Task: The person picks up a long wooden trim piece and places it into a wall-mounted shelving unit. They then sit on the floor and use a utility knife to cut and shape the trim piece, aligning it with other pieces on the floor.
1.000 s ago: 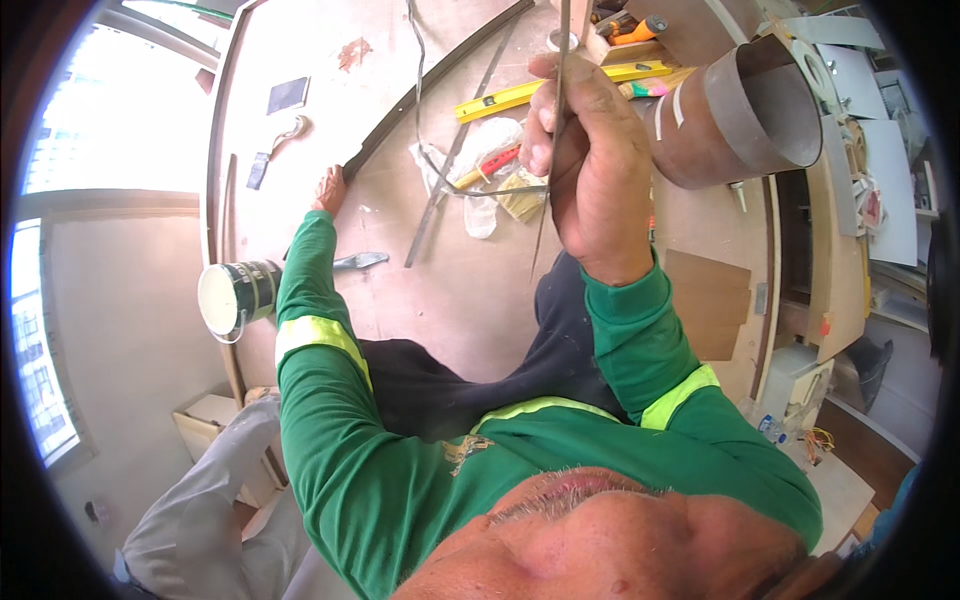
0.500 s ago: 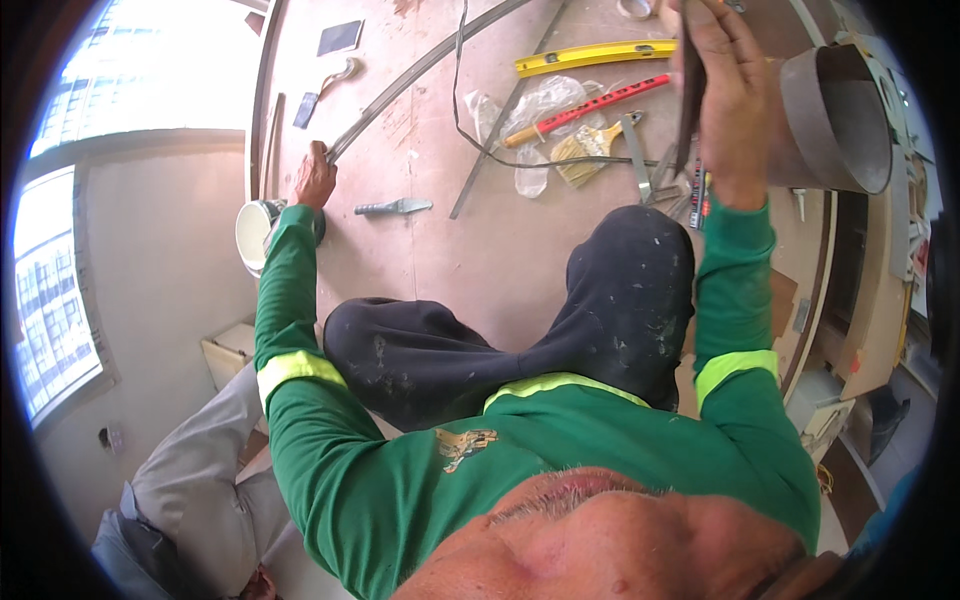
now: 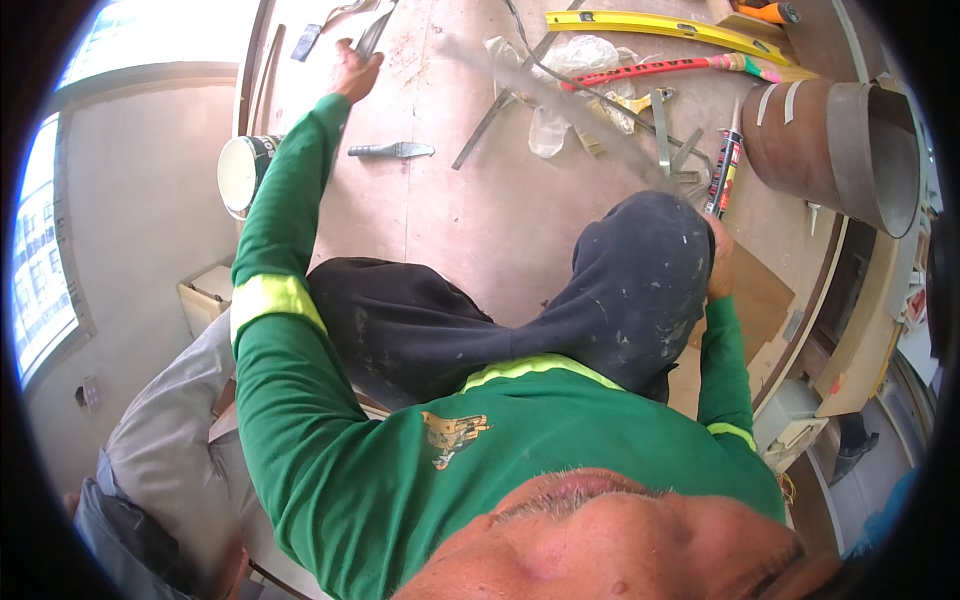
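My left hand [image 3: 357, 72] is closed around a long dark-grey strip [image 3: 376, 30] that runs up out of the picture. By my right knee, my right hand [image 3: 720, 258] is partly hidden. A long thin strip [image 3: 560, 108], smeared by motion, slants down over the boards in line with that hand; where the two meet is behind the knee. Just beyond the right hand lies a black-and-red sealant cartridge [image 3: 725, 172]. A putty knife [image 3: 392, 150] rests on the surface below my left hand.
A white bucket [image 3: 240, 172] stands left. Far right are a yellow spirit level [image 3: 665, 36], a red-handled tool [image 3: 650, 70], a paintbrush [image 3: 645, 102] and plastic wrap [image 3: 548, 132]. A brown curved roll [image 3: 800, 140] lies at right. Another person's grey trousers [image 3: 175, 430] show lower left.
My right hand has come down from the upper right to beside my knee, and a blurred strip now crosses the boards. My left hand has moved farther away with the dark-grey strip.
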